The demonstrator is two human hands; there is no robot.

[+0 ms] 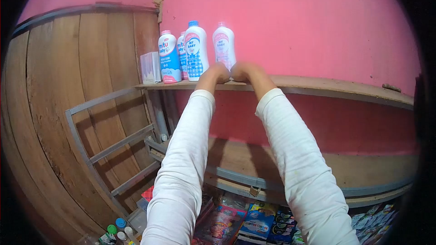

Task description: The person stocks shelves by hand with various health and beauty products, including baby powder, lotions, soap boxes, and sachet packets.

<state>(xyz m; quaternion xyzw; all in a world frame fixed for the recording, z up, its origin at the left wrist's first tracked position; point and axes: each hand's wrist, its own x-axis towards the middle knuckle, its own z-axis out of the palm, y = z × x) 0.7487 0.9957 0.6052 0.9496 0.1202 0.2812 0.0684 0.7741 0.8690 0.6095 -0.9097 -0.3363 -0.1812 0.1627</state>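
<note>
Left hand point(220, 72) and right hand point(245, 70) near base of pink-capped MY BABY bottle point(224, 47), shelf point(318, 85) front edge; grip: cannot tell. Contents hidden.

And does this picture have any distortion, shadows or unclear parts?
Head view: lens distortion bows the upper shelf, corners black; same view: dark shadows fall across the lower shelf; same view: small print on the pink-capped MY BABY bottle is unreadable.
</note>
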